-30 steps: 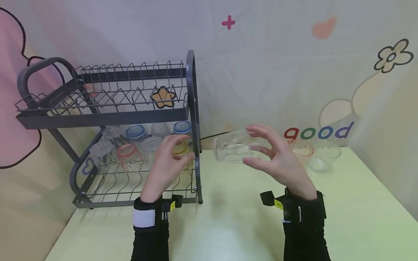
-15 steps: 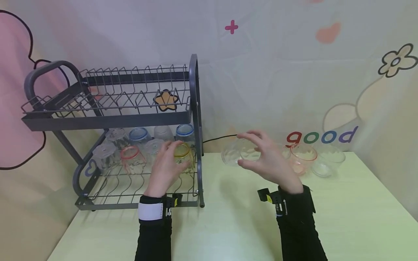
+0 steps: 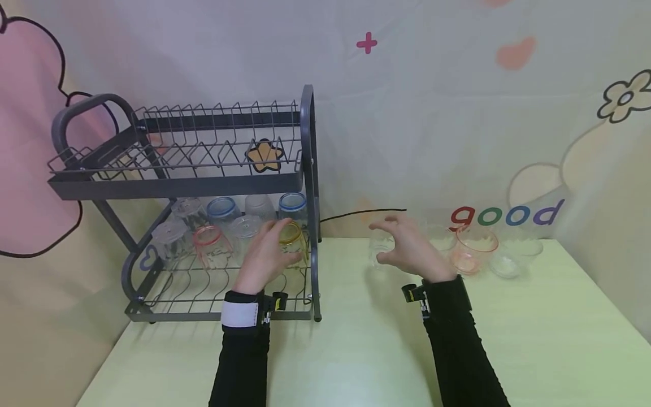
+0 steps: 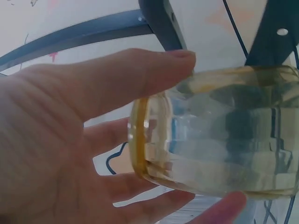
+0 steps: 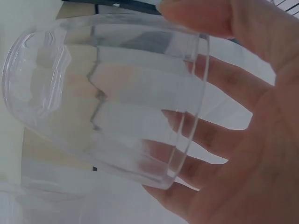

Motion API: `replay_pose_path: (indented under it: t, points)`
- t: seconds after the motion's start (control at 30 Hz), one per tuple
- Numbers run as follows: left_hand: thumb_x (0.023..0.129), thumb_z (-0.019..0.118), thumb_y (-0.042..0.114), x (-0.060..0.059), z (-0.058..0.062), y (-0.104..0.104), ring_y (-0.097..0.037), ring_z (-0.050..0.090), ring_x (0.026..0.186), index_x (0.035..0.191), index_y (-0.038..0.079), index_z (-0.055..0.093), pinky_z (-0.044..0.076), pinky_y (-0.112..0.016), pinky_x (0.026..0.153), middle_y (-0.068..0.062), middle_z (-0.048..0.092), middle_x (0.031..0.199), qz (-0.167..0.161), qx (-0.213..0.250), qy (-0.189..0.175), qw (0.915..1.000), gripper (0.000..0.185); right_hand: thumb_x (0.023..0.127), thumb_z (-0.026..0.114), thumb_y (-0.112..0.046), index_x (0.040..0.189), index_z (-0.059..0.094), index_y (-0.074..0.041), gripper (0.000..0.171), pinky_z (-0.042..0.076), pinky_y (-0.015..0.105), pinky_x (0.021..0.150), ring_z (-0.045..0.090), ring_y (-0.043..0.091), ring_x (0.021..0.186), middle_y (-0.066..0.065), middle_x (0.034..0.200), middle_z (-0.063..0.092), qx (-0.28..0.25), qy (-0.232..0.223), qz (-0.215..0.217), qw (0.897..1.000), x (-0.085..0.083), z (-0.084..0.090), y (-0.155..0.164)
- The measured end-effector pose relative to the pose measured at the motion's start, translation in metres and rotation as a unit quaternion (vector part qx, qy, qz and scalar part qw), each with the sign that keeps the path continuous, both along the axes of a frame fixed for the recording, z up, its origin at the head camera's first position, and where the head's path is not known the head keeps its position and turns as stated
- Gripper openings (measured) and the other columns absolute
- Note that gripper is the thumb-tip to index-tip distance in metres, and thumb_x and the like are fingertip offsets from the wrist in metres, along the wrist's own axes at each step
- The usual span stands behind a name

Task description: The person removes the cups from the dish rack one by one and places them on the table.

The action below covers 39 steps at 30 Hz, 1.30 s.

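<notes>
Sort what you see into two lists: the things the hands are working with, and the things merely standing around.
In hand:
left hand, gripping the yellow-rimmed glass
right hand, gripping the clear glass
dish rack, the yellow-rimmed glass at its lower tier

Standing around:
other glasses in the rack
pink-rimmed glass bowl
clear glass bowl
black cable

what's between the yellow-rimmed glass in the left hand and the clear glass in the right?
Head view: the dish rack's dark end post, then bare green table, between the yellow-rimmed glass and the clear glass.

Pale green table [image 3: 534, 339]; pastel cartoon backdrop [image 3: 432, 113], word "good" [image 3: 507, 215].
</notes>
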State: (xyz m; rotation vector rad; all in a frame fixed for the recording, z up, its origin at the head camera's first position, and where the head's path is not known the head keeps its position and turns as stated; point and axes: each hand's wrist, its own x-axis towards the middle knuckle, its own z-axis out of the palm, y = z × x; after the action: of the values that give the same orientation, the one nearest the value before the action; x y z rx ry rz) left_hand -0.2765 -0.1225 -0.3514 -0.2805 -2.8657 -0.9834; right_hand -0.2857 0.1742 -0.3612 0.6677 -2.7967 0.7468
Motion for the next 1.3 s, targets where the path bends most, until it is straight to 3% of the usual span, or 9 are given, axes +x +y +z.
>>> replay_pose_path:
  t: [0.2, 0.53, 0.77, 0.9, 1.03, 1.3]
  points:
    - [0.082, 0.08, 0.023, -0.007, -0.004, 0.002, -0.045, 0.038, 0.132, 0.151, 0.014, 0.037, 0.038, -0.063, 0.1, -0.023, 0.031, 0.152, 0.006, -0.005, -0.012, 0.9999, 0.082, 0.078, 0.075, -0.007, 0.132, 0.06, -0.005, 0.056, 0.044, 0.057, 0.093, 0.041, 0.044, 0.121, 0.025, 0.132, 0.046, 0.014, -0.028, -0.014, 0.999, -0.014, -0.014, 0.006]
    - [0.082, 0.08, 0.025, -0.005, -0.004, 0.006, -0.043, 0.041, 0.131, 0.151, 0.014, 0.036, 0.042, -0.061, 0.097, -0.022, 0.033, 0.15, 0.017, -0.005, -0.003, 0.9998, 0.082, 0.078, 0.072, -0.007, 0.133, 0.058, -0.002, 0.057, 0.038, 0.063, 0.098, 0.041, 0.051, 0.122, 0.03, 0.134, 0.045, 0.033, -0.044, -0.018, 0.998, -0.03, -0.027, 0.012]
    - [0.081, 0.08, 0.024, -0.007, -0.012, 0.005, -0.045, 0.046, 0.124, 0.152, 0.014, 0.035, 0.046, -0.061, 0.091, -0.025, 0.036, 0.146, 0.026, 0.006, 0.005, 0.9996, 0.084, 0.081, 0.07, -0.008, 0.135, 0.056, 0.001, 0.056, 0.036, 0.063, 0.101, 0.039, 0.052, 0.126, 0.031, 0.139, 0.043, 0.036, -0.048, -0.027, 0.998, -0.031, -0.036, 0.013]
    - [0.08, 0.082, 0.025, -0.005, -0.02, 0.004, -0.041, 0.051, 0.114, 0.152, 0.013, 0.035, 0.051, -0.054, 0.084, -0.025, 0.041, 0.138, 0.029, 0.005, -0.005, 0.9996, 0.086, 0.083, 0.067, -0.009, 0.136, 0.053, 0.003, 0.057, 0.038, 0.061, 0.099, 0.039, 0.053, 0.125, 0.031, 0.138, 0.043, 0.042, -0.063, -0.03, 0.997, -0.029, -0.043, 0.014]
    - [0.078, 0.083, 0.023, -0.005, -0.02, 0.003, -0.037, 0.051, 0.108, 0.15, 0.012, 0.039, 0.052, -0.049, 0.079, -0.023, 0.043, 0.131, 0.023, 0.003, 0.009, 0.9997, 0.084, 0.084, 0.066, -0.01, 0.138, 0.051, 0.005, 0.057, 0.037, 0.063, 0.099, 0.037, 0.054, 0.126, 0.031, 0.139, 0.041, 0.036, -0.065, -0.036, 0.997, -0.03, -0.044, 0.014]
    - [0.078, 0.081, 0.01, -0.007, -0.01, 0.004, -0.038, 0.05, 0.119, 0.147, 0.007, 0.04, 0.049, -0.051, 0.092, -0.022, 0.04, 0.141, 0.015, 0.007, 0.041, 0.999, 0.08, 0.085, 0.065, -0.011, 0.137, 0.05, 0.004, 0.057, 0.031, 0.063, 0.104, 0.033, 0.052, 0.129, 0.032, 0.141, 0.039, 0.035, -0.037, -0.044, 0.998, -0.033, -0.039, 0.012]
